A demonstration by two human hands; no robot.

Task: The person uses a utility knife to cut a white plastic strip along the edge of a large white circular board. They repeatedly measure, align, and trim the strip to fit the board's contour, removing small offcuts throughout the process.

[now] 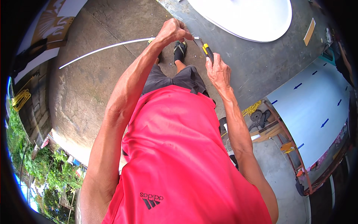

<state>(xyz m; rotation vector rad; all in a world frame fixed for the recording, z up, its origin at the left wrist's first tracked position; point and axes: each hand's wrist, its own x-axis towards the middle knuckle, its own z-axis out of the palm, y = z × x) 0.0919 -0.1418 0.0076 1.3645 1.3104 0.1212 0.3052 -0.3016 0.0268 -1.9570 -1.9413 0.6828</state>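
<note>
My left hand [173,31] is closed around a long, thin white strip [108,47], whose free length bows out to the left over the floor. A short end of it pokes out on the right of my fingers. My right hand [219,71] grips a yellow and black utility knife [207,50] by its handle. The knife's blade [199,42] is out and points up and left, close beside the strip's short end; whether it touches the strip is too small to tell.
A large white rounded panel [253,16] lies on the grey surface [257,71] ahead on the right. Nearby is a small tan strip [309,32]. At the right a pale blue sheet with dark arrows [313,108] rests on a frame. Yellow rope [252,108] lies beside it.
</note>
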